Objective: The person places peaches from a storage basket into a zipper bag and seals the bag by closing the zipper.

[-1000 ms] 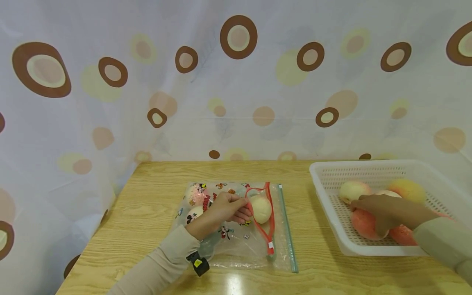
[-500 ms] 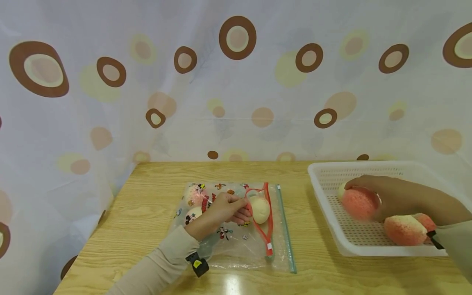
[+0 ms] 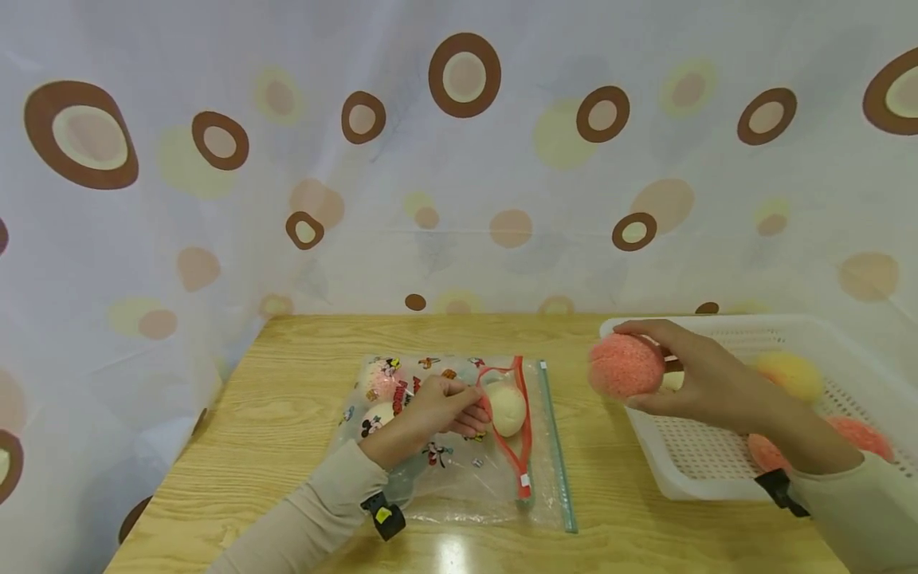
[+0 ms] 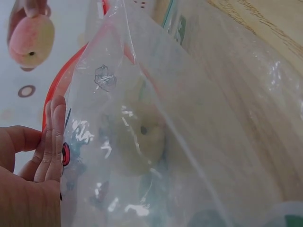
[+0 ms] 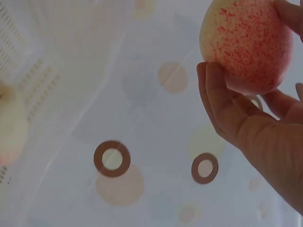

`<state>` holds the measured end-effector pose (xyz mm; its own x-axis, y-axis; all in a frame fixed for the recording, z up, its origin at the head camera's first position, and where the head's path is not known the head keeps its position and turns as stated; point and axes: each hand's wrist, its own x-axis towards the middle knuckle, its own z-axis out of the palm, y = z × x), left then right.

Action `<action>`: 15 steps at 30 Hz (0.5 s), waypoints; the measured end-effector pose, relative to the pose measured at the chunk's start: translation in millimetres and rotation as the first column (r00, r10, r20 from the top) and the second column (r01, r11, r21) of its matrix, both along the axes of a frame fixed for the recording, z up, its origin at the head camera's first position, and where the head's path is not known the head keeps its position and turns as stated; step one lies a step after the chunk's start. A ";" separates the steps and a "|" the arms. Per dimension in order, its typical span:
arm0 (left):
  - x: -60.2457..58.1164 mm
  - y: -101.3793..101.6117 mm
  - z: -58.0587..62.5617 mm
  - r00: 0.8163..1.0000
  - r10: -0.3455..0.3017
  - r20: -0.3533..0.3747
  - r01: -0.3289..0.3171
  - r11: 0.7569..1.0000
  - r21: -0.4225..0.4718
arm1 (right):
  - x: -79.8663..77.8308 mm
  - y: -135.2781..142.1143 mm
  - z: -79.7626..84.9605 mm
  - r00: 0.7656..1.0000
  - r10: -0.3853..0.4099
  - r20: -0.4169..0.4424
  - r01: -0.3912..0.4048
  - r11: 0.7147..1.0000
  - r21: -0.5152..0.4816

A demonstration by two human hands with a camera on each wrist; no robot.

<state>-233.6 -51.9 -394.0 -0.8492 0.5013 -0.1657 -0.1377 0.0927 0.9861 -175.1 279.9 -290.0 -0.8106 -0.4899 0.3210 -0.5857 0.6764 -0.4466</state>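
Observation:
My left hand (image 3: 441, 408) pinches the red-edged mouth of a clear zip bag (image 3: 476, 494) printed with cartoon figures, holding it raised. A pale peach (image 3: 506, 409) lies just inside that mouth, blurred through the plastic in the left wrist view. Deeper in the bag, a pink peach (image 3: 383, 384) and another pale one are partly covered by prints and my arm. Over the basket's left rim, my right hand (image 3: 710, 387) grips a red-pink peach (image 3: 624, 365) between thumb and fingers. The right wrist view shows this held peach (image 5: 248, 42) speckled red over cream.
A white perforated basket (image 3: 649, 446) stands at the right with a yellow peach (image 3: 792, 376), a red peach (image 3: 861, 437) and others partly hidden by my right arm. A teal zip strip (image 3: 559, 454) runs along the bag's right side. A patterned curtain (image 3: 459, 183) hangs behind the table.
My right hand has taken hold of the red-pink peach in the basket, lifted it and carried it left to the rim. The left hand has stayed at the bag's mouth.

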 end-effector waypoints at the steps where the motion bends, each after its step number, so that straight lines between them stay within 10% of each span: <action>1: 0.2 0.4 -0.4 1.000 -0.001 -0.002 0.001 1.000 0.000 | 2.4 -6.8 -2.4 1.000 -0.015 0.016 0.015 1.000 -0.020; 15: -0.8 -1.8 -0.5 1.000 0.005 0.018 -0.005 1.000 0.000 | 18.3 -77.7 -44.3 0.966 -0.064 0.249 0.128 0.959 -0.251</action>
